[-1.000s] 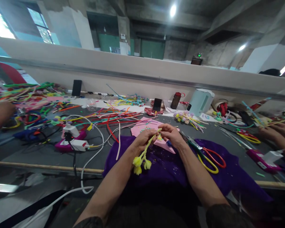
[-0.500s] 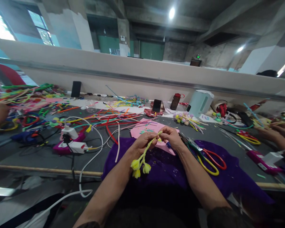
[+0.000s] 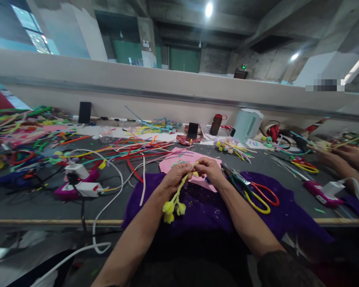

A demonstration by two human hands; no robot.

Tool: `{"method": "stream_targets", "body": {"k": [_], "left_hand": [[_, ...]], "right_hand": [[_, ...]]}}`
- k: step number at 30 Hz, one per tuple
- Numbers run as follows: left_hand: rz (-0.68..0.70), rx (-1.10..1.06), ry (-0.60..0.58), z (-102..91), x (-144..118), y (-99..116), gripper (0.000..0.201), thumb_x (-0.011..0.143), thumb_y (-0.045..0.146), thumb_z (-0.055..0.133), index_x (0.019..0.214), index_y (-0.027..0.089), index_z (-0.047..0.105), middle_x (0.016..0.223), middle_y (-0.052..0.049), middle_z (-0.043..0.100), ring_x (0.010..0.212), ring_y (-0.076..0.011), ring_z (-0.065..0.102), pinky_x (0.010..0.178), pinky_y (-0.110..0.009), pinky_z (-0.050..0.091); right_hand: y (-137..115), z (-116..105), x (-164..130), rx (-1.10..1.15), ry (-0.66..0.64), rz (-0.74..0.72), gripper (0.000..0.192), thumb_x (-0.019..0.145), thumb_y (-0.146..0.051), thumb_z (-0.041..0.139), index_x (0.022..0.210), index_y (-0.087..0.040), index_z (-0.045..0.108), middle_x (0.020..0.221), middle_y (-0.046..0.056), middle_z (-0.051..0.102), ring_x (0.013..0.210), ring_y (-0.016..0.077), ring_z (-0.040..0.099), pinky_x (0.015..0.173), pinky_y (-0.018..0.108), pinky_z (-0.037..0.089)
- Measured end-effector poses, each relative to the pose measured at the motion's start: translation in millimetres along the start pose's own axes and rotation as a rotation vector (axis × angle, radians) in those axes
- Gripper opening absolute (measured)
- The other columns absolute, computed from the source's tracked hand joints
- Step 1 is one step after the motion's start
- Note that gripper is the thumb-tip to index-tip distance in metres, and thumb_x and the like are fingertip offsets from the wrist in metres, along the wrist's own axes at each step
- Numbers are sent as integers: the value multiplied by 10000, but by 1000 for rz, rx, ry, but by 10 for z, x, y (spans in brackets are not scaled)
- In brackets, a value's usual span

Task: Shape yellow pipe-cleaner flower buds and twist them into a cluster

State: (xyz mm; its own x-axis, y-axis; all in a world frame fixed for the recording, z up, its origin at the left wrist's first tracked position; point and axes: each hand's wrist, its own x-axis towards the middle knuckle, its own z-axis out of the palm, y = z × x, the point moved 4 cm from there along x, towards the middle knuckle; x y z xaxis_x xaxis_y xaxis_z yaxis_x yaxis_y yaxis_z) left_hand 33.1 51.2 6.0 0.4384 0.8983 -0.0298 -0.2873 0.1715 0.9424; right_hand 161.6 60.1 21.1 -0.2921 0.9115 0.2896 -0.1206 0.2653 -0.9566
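Observation:
My left hand (image 3: 179, 174) is closed round the stems of a yellow pipe-cleaner flower sprig (image 3: 174, 207), whose blossoms hang down toward me. At the stems' upper end, the fingers of my right hand (image 3: 208, 168) pinch the yellow tip close to my left thumb. Both hands are held over a purple cloth (image 3: 194, 207) and a pink sheet (image 3: 170, 156) with small green bits on it. Scissors with red and yellow handles (image 3: 257, 195) lie on the cloth, right of my right forearm.
Loose pipe cleaners (image 3: 131, 148) spread across the table's left and middle. Power strips (image 3: 77, 185) with a white cable stand at left. Behind are a phone (image 3: 192, 130), a bottle (image 3: 216, 124), a light-blue jug (image 3: 247, 124) and a flower bunch (image 3: 227, 144). Another person's hands (image 3: 332, 157) work at right.
The whole view has shifted slightly, so the table's things sit further left. My hands keep hold of the yellow sprig in nearly the same pose.

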Motion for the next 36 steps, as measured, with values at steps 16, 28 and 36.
{"method": "stream_targets", "body": {"k": [16,28,36], "left_hand": [[165,297,185,-30,16,58,194,645,300,646,616,143,536,483,31,533,416,-52,399,430,-174,264],[233,584,283,-22,18,101,230,673,358,605,607,140,582,512,25,536,467,-81,446,477,-206,314],[31,239,173,-60,26,11,238,651,356,636,656,123,589,447,42,495,314,-20,238,355,-205,110]], "right_hand": [[95,0,51,59,91,114,163,611,-263,641,540,-151,547,388,-57,459,338,51,351,343,182,239],[123,-58,68,17,54,212,142,610,-252,605,551,-151,525,421,-64,450,345,42,340,344,177,216],[-69,-157,32,-223,-89,-53,474,652,-320,688,1102,-203,603,863,20,627,583,84,511,506,206,400]]}}
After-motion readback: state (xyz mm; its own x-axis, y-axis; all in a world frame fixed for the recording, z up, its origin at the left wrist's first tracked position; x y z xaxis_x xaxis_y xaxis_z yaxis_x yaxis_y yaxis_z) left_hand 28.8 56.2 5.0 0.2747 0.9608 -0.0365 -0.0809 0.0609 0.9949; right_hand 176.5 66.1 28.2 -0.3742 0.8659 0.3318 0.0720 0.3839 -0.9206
